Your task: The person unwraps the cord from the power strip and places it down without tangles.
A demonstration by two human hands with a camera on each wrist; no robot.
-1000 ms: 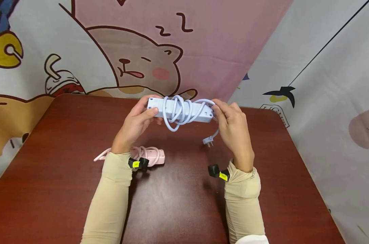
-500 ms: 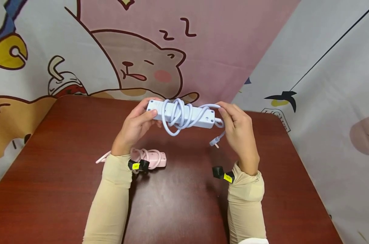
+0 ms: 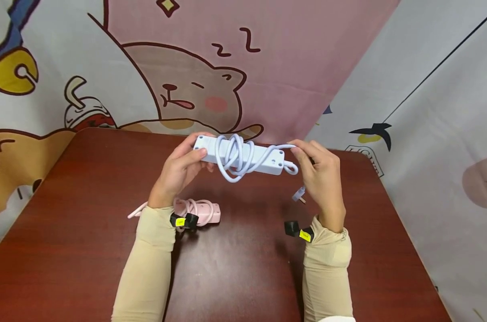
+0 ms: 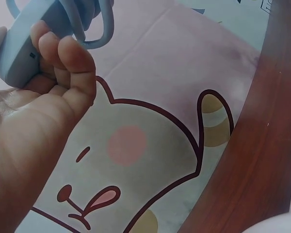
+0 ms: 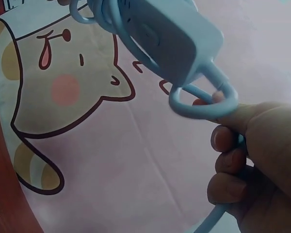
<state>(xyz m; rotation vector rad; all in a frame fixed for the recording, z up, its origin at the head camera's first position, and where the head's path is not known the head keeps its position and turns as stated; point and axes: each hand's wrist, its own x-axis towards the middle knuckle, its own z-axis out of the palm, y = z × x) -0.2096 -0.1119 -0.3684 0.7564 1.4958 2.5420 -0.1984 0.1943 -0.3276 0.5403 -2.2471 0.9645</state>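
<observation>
A pale blue power strip (image 3: 273, 161) is held up above the table, its cord (image 3: 236, 154) wound in loose loops round the middle. My left hand (image 3: 181, 165) grips the strip's left end, thumb on the near face and fingers behind. In the left wrist view, curled fingers (image 4: 70, 58) wrap the strip's edge. My right hand (image 3: 320, 172) pinches the cord just past the strip's right end. A short loop (image 5: 203, 109) of cord stands at that end in the right wrist view. Below the right hand dangles the plug (image 3: 299, 194).
A pink power strip (image 3: 211, 213) with its cord wound round it lies on the dark red table (image 3: 235, 268), partly behind the left wrist. A cartoon-printed cloth (image 3: 287, 67) hangs behind the table's far edge.
My right hand has moved right, drawing the cord away from the strip's end. The plug has swung right with it. The left hand keeps its grip on the strip.
</observation>
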